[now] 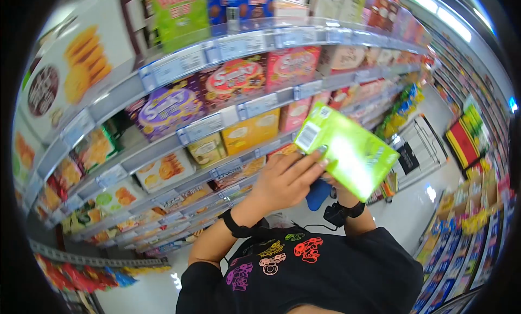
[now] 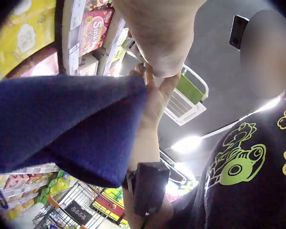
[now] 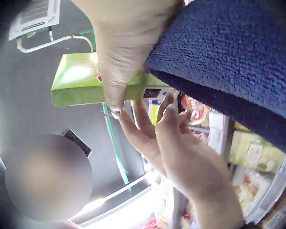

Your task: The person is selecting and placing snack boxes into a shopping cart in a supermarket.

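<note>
A bright green box (image 1: 353, 151) is tilted in front of the shelves in the head view, its barcode end toward the left. My left hand (image 1: 287, 175) lays nearly straight fingers on its near face beside the barcode. Under the box, mostly hidden, my right hand (image 1: 336, 188) supports it. In the right wrist view, my right hand (image 3: 121, 52) grips the box (image 3: 78, 90) with the thumb across its side, and my left hand (image 3: 190, 157) reaches its edge with the fingertips. Blue cloth (image 2: 95, 129) hangs close by my hands and covers part of the left wrist view.
Snack shelves (image 1: 228, 116) with purple, red and yellow boxes run along the left and ahead. A wire shopping cart (image 1: 423, 151) stands in the aisle on the right. Low displays of packets (image 1: 461, 222) line the far right side.
</note>
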Demonstrator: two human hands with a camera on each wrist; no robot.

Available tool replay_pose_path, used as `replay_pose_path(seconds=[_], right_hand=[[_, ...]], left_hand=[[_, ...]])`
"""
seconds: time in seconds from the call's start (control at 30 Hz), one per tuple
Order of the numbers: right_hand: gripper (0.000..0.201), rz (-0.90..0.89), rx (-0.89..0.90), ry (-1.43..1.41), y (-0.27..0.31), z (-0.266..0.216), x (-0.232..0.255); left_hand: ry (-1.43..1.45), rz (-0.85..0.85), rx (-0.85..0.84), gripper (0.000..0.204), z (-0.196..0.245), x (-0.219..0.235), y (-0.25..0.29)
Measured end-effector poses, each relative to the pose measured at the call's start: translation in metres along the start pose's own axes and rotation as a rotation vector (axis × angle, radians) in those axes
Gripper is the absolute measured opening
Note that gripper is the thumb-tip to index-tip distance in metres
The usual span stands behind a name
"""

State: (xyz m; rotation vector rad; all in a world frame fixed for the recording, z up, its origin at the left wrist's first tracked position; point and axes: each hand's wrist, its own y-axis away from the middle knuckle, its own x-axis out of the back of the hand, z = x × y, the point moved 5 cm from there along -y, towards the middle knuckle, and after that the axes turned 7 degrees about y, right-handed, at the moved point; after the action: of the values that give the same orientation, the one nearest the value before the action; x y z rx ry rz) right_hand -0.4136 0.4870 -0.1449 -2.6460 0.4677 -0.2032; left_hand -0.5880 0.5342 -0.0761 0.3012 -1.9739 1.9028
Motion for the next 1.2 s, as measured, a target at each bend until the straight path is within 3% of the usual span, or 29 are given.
replay_pose_path(seconds=[0.13, 0.17, 0.23, 0.27, 0.3, 0.33, 0.4, 0.47, 0.6, 0.63, 0.73, 0.77, 0.87, 1.0, 1.03, 1.13, 1.2], right_hand=[[0.072, -0.030, -0.028, 0.026, 0.022, 0.006, 0.011], [0.073, -0.056, -0.032, 0.060, 0.027, 0.010, 0.013], [0.074, -0.120, -0.012, 0.212, 0.040, 0.016, 0.019], [0.078, -0.161, 0.086, 0.427, 0.046, 0.014, 0.023], [0.082, -0.130, 0.120, 0.495, 0.043, 0.000, 0.029], [0.086, -0.144, 0.148, 0.549, 0.041, -0.017, 0.028], [0.104, -0.091, -0.223, 0.184, 0.053, 0.005, 0.040], [0.106, 0.048, -0.358, -0.046, 0.059, -0.001, 0.063], [0.097, 0.412, -0.346, -0.456, 0.070, -0.017, 0.108], [0.085, 0.419, -0.289, -0.520, 0.076, -0.022, 0.117], [0.081, 0.436, -0.149, -0.414, 0.089, -0.030, 0.137], [0.079, 0.386, -0.072, -0.185, 0.093, -0.029, 0.146], [0.083, 0.270, -0.011, 0.840, 0.124, -0.061, 0.182], [0.087, 0.278, -0.142, 0.786, 0.172, -0.070, 0.230], [0.087, 0.301, -0.151, 0.819, 0.186, -0.073, 0.243], [0.088, 0.326, -0.269, 0.697, 0.229, -0.063, 0.280], [0.076, 0.421, -0.304, 0.643, 0.254, -0.061, 0.296]], left_hand=[[0.096, -0.121, 0.210, 0.065, -0.011, -0.021, 0.003], [0.136, -0.295, 0.315, 0.081, -0.014, -0.032, 0.008], [0.269, -0.442, 0.436, 0.093, -0.015, -0.056, 0.015], [0.332, -0.519, 0.494, 0.098, -0.013, -0.070, 0.024], [0.573, -0.523, 0.550, 0.113, -0.014, -0.099, 0.041], [0.682, -0.544, 0.680, 0.110, -0.011, -0.112, 0.044], [1.027, -0.433, 0.965, 0.100, -0.003, -0.132, 0.046], [1.188, -0.469, 1.031, 0.092, 0.005, -0.159, 0.077], [1.425, -0.548, 1.214, 0.077, 0.024, -0.203, 0.099], [1.538, -0.548, 1.144, 0.068, 0.030, -0.214, 0.094], [1.688, -0.550, 1.302, 0.062, 0.060, -0.249, 0.078], [1.671, -0.623, 1.115, 0.064, 0.067, -0.273, 0.081], [1.790, -0.642, 1.220, 0.065, 0.091, -0.328, 0.080], [1.925, -0.699, 1.388, 0.066, 0.137, -0.391, 0.065], [2.005, -0.667, 1.307, 0.067, 0.151, -0.400, 0.059], [1.917, -0.728, 1.336, 0.065, 0.194, -0.415, 0.042], [1.945, -0.803, 1.358, 0.063, 0.215, -0.430, 0.047]])
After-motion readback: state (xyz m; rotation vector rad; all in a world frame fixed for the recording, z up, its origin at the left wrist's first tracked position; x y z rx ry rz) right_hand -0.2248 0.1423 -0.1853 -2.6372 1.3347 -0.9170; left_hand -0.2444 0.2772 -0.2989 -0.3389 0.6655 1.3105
